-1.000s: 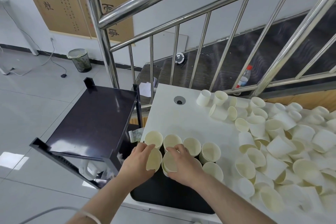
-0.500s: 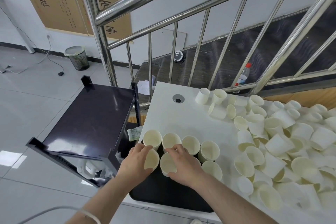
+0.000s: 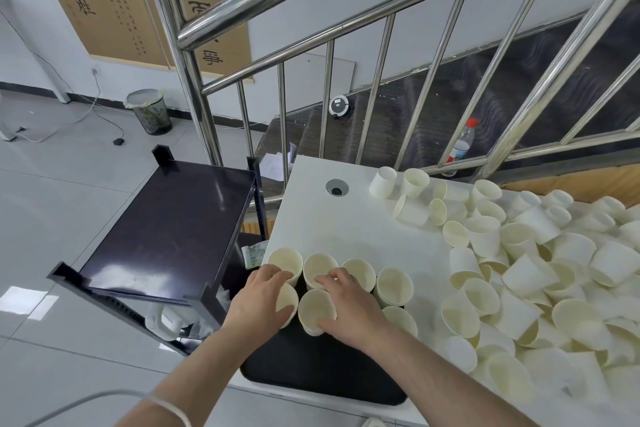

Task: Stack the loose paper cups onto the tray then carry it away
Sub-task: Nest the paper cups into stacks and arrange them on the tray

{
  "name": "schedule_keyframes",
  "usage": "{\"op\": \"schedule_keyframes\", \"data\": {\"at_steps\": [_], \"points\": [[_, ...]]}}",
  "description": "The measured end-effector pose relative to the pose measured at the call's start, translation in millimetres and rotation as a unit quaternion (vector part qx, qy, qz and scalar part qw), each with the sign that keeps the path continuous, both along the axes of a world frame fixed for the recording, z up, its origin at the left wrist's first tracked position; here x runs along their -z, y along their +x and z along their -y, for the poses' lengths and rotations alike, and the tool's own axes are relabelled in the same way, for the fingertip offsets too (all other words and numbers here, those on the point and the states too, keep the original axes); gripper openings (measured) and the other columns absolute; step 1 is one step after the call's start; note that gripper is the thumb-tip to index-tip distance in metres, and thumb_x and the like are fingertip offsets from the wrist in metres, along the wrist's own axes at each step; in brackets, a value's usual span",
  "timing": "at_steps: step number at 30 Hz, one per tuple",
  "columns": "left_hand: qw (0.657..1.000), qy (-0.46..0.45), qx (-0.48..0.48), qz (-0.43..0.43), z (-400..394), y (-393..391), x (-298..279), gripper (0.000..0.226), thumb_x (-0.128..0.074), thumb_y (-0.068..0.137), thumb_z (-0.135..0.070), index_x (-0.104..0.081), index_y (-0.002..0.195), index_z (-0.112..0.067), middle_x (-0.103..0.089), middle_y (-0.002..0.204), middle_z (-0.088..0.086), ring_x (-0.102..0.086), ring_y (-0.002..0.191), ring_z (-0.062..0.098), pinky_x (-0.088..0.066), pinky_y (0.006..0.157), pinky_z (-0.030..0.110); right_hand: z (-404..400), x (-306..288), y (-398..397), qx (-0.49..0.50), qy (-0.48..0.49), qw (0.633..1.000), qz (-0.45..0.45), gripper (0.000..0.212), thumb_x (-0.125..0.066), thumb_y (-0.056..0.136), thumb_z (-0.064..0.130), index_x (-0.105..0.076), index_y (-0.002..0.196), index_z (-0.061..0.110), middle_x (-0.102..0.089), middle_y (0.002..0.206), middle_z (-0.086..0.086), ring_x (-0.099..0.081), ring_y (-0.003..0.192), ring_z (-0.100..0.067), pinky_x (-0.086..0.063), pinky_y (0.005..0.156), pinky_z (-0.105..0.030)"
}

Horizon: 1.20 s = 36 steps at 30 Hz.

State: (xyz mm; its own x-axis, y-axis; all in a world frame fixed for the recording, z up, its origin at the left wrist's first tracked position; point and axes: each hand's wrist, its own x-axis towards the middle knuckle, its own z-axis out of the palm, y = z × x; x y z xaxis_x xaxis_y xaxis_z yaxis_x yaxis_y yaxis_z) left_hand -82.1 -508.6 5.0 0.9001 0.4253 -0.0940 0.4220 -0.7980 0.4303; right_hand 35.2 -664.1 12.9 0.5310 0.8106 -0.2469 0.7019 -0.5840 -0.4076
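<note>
Paper cups, one in each hand: left hand (image 3: 258, 298) and right hand (image 3: 349, 305) have lowered theirs upright onto the black tray (image 3: 322, 371), fingers apparently still curled round them.

Steel stair railing (image 3: 194, 55) with ball-topped post; calligraphy scroll (image 3: 114, 0) on the wall behind it. Lined waste bin (image 3: 149, 111) and loose cable (image 3: 86, 114) on the tiled floor; glossy black shelf unit (image 3: 173, 232) beside the white table (image 3: 329, 218). Red-capped plastic bottle (image 3: 462, 142), round white device (image 3: 339, 106) and papers (image 3: 277, 163) on the dark stairs.
</note>
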Motion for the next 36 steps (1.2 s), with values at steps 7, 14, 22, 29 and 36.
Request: {"op": "schedule_keyframes", "data": {"at_steps": [7, 14, 22, 29, 36], "points": [[0.999, -0.003, 0.017, 0.043, 25.7, 38.0, -15.3, 0.051, -0.061, 0.087, -0.037, -0.045, 0.135, -0.031, -0.041, 0.130, -0.016, -0.043, 0.110, 0.006, -0.043, 0.073, 0.019, 28.0, -15.5, 31.5, 0.033, 0.041, 0.998, -0.014, 0.061, -0.057, 0.088, 0.024, -0.035, 0.145, 0.027, -0.032, 0.140, 0.008, -0.038, 0.128, -0.013, -0.044, 0.095, -0.028], [0.998, -0.004, 0.041, 0.055, 67.1, 95.4, -21.1, 0.050, -0.060, 0.088, -0.036, -0.045, 0.135, -0.030, -0.041, 0.131, -0.012, -0.042, 0.122, 0.011, -0.045, 0.089, 0.025, 81.7, -22.3, 83.7, 0.071, 0.030, 0.997, 0.012, 0.061, -0.055, 0.090, 0.025, -0.033, 0.146, 0.025, -0.031, 0.141, 0.005, -0.037, 0.130, -0.014, -0.044, 0.097, -0.030], [0.996, -0.024, 0.014, 0.090, 103.7, 147.0, -27.1, 0.047, -0.062, 0.088, -0.036, -0.050, 0.133, -0.026, -0.044, 0.131, -0.008, -0.045, 0.123, 0.014, -0.043, 0.092, 0.023, 135.9, -23.7, 136.0, 0.082, 0.031, 0.996, 0.027, 0.064, -0.059, 0.091, 0.037, -0.031, 0.147, 0.025, -0.030, 0.143, 0.004, -0.038, 0.130, -0.013, -0.044, 0.098, -0.029], [0.997, -0.017, -0.015, 0.080, 102.6, 168.8, -31.7, 0.046, -0.062, 0.088, -0.034, -0.051, 0.132, -0.026, -0.045, 0.132, -0.008, -0.045, 0.123, 0.014, -0.045, 0.089, 0.026, 139.6, -21.1, 165.2, 0.085, 0.026, 0.996, 0.027, 0.062, -0.058, 0.091, 0.037, -0.032, 0.146, 0.026, -0.031, 0.142, 0.005, -0.039, 0.128, -0.013, -0.045, 0.096, -0.029], [0.997, -0.029, -0.010, 0.077, 80.8, 184.4, -23.4, 0.045, -0.060, 0.089, -0.034, -0.050, 0.132, -0.026, -0.044, 0.131, -0.010, -0.044, 0.123, 0.011, -0.045, 0.086, 0.022, 105.9, -15.7, 182.9, 0.081, 0.004, 0.996, 0.031, 0.061, -0.057, 0.092, 0.037, -0.033, 0.146, 0.024, -0.032, 0.142, 0.005, -0.038, 0.129, -0.014, -0.046, 0.096, -0.031]]}}
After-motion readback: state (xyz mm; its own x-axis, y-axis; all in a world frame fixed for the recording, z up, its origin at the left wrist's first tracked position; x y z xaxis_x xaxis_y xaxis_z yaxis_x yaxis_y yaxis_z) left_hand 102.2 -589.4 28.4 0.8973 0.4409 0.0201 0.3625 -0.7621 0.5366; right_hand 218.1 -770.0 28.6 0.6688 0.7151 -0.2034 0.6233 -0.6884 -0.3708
